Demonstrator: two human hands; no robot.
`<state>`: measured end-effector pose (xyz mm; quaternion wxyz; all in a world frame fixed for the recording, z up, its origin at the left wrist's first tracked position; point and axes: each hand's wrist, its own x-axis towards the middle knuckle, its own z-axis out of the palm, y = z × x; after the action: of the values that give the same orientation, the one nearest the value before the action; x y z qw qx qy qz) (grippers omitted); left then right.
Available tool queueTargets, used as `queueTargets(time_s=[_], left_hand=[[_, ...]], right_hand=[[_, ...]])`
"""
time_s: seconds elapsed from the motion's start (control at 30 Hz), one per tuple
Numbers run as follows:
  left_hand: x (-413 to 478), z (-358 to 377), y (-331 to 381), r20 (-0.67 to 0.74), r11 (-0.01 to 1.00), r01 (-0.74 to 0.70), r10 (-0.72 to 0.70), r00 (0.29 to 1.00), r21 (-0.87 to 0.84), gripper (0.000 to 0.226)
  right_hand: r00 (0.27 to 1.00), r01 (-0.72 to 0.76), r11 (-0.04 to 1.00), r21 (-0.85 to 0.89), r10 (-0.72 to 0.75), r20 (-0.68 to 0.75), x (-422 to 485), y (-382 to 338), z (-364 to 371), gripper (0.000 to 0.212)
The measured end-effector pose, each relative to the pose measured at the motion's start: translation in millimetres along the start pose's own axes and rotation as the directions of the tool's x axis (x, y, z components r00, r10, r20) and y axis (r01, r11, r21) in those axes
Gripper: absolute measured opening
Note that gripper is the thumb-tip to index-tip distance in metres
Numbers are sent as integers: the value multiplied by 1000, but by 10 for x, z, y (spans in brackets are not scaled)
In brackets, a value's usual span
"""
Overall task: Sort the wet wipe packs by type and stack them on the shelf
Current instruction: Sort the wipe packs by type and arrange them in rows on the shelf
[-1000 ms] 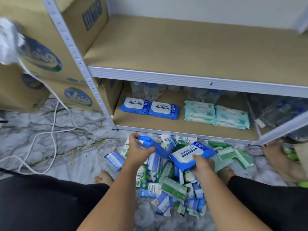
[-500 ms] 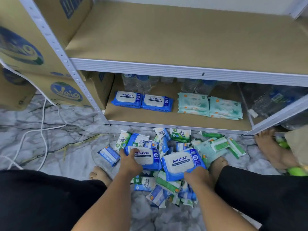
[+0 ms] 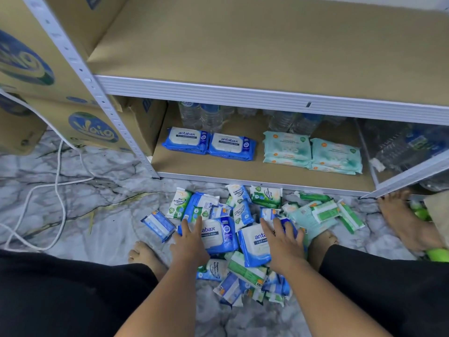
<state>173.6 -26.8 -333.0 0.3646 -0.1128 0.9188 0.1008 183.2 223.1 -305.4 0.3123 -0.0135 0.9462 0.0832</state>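
Pick-up is judged in hand: 2 blue antabax packs (image 3: 220, 238) in the floor pile (image 3: 245, 272) are covered by the left hand (image 3: 190, 243) and right hand (image 3: 281, 243), fingers spread flat. Next, both must be gripped and stacked on the shelved blue packs (image 3: 209, 143).

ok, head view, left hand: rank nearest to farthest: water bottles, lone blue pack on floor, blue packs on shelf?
1. Lone blue pack, floor, just left of the left hand.
2. Blue packs, lower shelf, front.
3. Water bottles, behind those packs.
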Motion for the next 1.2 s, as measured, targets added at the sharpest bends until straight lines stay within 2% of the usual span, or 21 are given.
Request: queueTargets(time_s=[0.13, 0.23, 0.37, 0.63, 0.77, 0.9, 1.03, 1.13, 1.2], left_hand=[[49, 81, -39, 2, 992, -3, 3, 1000, 130, 119], [102, 158, -40, -10, 970, -103, 108, 994, 220, 124], [97, 256, 41, -71, 950, -184, 208, 976, 251, 116], [-55, 8, 66, -59, 962, -170, 186, 981, 211, 107], [-174, -153, -6, -70, 964, -181, 197, 978, 193, 108], [-233, -428, -81, -104, 938, -266, 294, 950, 221, 117], [-198, -770, -109, -184, 914, -313, 364, 913, 259, 100], [-110, -1088, -111, -202, 901, -335, 395, 896, 275, 98], [-31, -1323, -83, -209, 887, -330, 407, 889, 324, 99]], right_hand=[[996, 70, 995, -66, -73, -43, 56, -30, -67, 111], [995, 75, 997, -32, -77, -69, 36, -7, -56, 106], [998, -10, 992, 128, 17, -56, -30, 10, 51, 97], [996, -82, 951, 297, 88, -8, -204, -1, -98, 89], [994, -100, 925, 367, 107, 2, -307, 23, -234, 93], [987, -112, 901, 418, 150, -59, -351, 48, -464, 99], [974, -74, 861, 502, 170, -149, -287, 43, -758, 100], [967, -9, 847, 532, 143, -211, -159, 34, -979, 94], [964, 29, 847, 530, 117, -240, -44, 28, -1131, 98]])
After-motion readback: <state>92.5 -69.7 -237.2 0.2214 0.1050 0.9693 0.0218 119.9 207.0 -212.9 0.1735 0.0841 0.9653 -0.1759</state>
